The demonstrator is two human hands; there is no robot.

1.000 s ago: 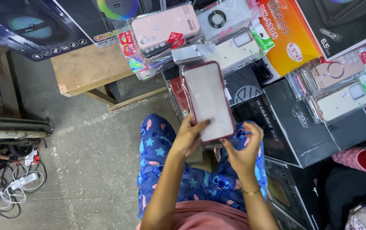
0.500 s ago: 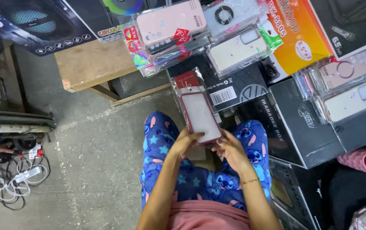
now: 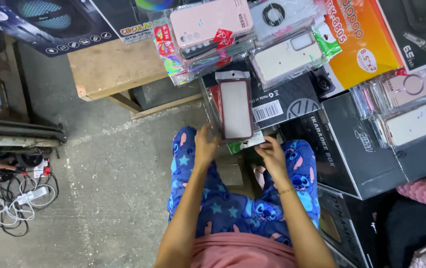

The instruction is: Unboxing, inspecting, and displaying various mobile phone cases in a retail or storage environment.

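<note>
Dark-red case (image 3: 236, 108), lowered since a second ago onto the black box (image 3: 292, 101), held by left hand (image 3: 205, 144) (right hand (image 3: 272, 151) pinches its lower edge).

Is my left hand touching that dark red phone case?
Touching. The head view shows the left hand with its fingers against the lower left edge of the dark red phone case, no gap between them.

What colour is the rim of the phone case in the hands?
Dark red rim on the phone case, seen in the head view.
</note>
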